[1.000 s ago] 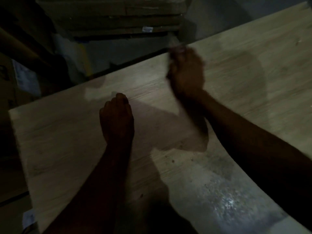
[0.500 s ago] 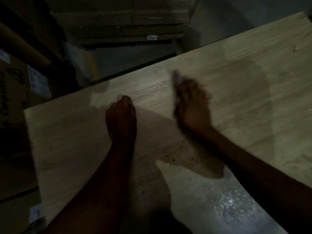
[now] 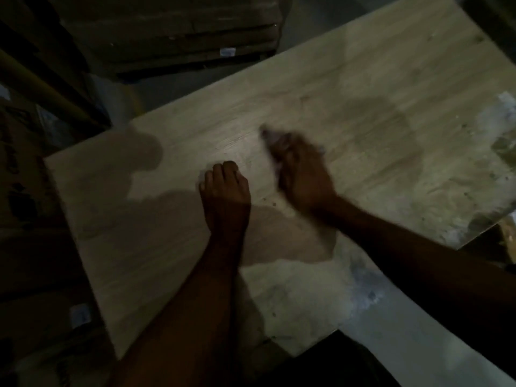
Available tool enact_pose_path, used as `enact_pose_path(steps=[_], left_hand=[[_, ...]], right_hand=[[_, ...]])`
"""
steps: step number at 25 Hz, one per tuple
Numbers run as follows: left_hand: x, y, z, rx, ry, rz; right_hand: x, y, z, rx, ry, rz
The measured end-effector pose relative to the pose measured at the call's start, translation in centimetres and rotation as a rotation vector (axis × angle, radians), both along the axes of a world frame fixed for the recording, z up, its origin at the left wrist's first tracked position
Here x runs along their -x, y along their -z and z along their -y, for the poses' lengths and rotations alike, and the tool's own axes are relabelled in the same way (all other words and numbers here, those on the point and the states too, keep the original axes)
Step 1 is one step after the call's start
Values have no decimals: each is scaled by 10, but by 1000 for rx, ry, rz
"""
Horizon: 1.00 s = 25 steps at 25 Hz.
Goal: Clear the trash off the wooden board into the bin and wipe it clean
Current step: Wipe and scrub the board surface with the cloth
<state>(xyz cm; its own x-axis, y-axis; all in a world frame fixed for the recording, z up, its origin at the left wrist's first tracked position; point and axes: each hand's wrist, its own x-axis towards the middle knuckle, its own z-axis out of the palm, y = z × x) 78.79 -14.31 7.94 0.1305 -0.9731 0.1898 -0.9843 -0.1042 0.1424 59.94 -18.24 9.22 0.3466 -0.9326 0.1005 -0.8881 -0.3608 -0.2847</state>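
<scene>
The pale wooden board [image 3: 363,93] lies slanted across the dim head view. My left hand [image 3: 226,188] rests on its middle with the fingers curled into a fist. Just to the right of it, my right hand [image 3: 303,177] is blurred with motion and presses on the board. A small pale wad, seemingly a cloth [image 3: 267,134], sticks out beyond its fingers. A few dark crumbs [image 3: 275,203] lie between the two hands. Dusty grey smears and specks [image 3: 474,191] cover the board's right end. No bin is in view.
Stacked flat cardboard boxes [image 3: 167,29] stand beyond the board's far edge. More boxes [image 3: 25,191] crowd the dark left side. A whitish scrap [image 3: 506,107] lies at the board's right edge. Pale floor [image 3: 418,344] shows at the lower right.
My right hand has swept from the board's far edge back towards me, close to the left hand. The left hand has stayed put. More of the board's right end is in view.
</scene>
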Motion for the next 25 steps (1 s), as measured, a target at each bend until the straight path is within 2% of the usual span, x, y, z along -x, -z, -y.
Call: enact_pose_path(steps=[1,2,3,6,7,8,10,11,12,14,15,16,17,19,20,21,22,23,24,25], left_hand=[[-2,-1,3,9,-25,-23],[-2,0,9,17,-52,-60],[-1,1,12,23,-70,-86],[1,6,11,39,-71,-73],[0,7,10,40,-63,-78],[-1,8,10,44,-58,-86],[-1,5,13,25,-54,-117],[-1,5,13,17,-54,-134],[-1,4,11,11,-55,-132],[-1,5,11,15,-59,-107],[-2,6,12,19,-56,-109],[-3,6,12,14,-47,-127],[-3,6,10,16,-36,-142],[-1,2,6,35,6,-173],[1,0,6,43,46,-183],[2,-1,5,34,97,-182],[3,-2,3,24,145,-172],[4,-1,-2,22,172,-166],[5,-1,-9,9,165,-185],[8,0,-20,-11,146,-242]], right_hand=[[7,-7,17,-35,324,59],[9,-10,22,-69,551,76],[2,-7,14,-91,574,77],[-14,3,-51,-52,-74,-49],[1,2,-45,-17,-142,-51],[17,-1,-26,5,-12,-50],[32,-14,-8,-70,596,83],[25,-15,-23,-110,692,96],[10,-11,-54,-135,589,72],[-13,3,-137,-135,36,-29],[2,7,-144,-110,-127,-35],[22,4,-130,-72,-119,-39],[42,1,-99,-52,41,-69],[69,-15,-50,-72,586,5],[66,-16,-55,-114,707,22],[52,-14,-76,-156,679,37],[34,-4,-118,-120,477,17],[28,-1,-157,-121,142,-15],[36,0,-169,-99,-57,-42],[51,-1,-167,-66,-109,-44]])
